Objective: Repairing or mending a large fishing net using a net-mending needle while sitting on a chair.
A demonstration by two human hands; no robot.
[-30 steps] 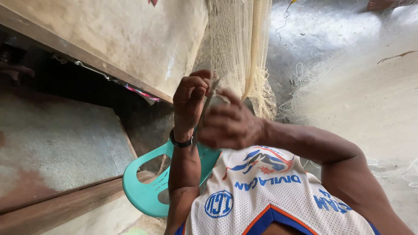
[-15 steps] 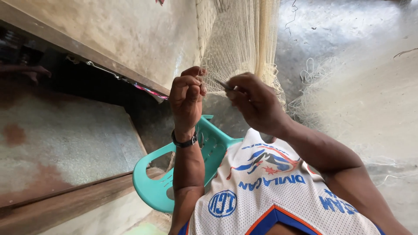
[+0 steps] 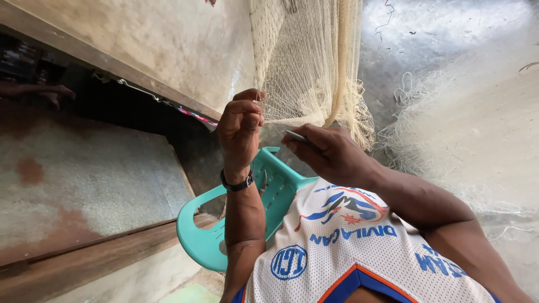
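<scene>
A cream fishing net (image 3: 306, 62) hangs down in front of me. My left hand (image 3: 240, 126), with a dark watch at the wrist, pinches the net's lower edge between thumb and fingers. My right hand (image 3: 331, 154) is just to the right and slightly lower, closed on a thin grey netting needle (image 3: 297, 136) that points left toward the pinched mesh. A fine thread runs from the net toward the needle. Below the hands is my white mesh jersey (image 3: 359, 247) with blue and orange trim.
A teal plastic chair (image 3: 269, 185) stands under my hands. More net lies heaped on the grey concrete floor (image 3: 466, 129) at the right. A plastered wall (image 3: 168, 45) and a wooden beam (image 3: 84, 264) are at the left. Another person's hand (image 3: 53, 92) shows at the far left.
My right hand has drawn away from the left, down and to the right, with the needle. The left hand keeps its pinch on the net.
</scene>
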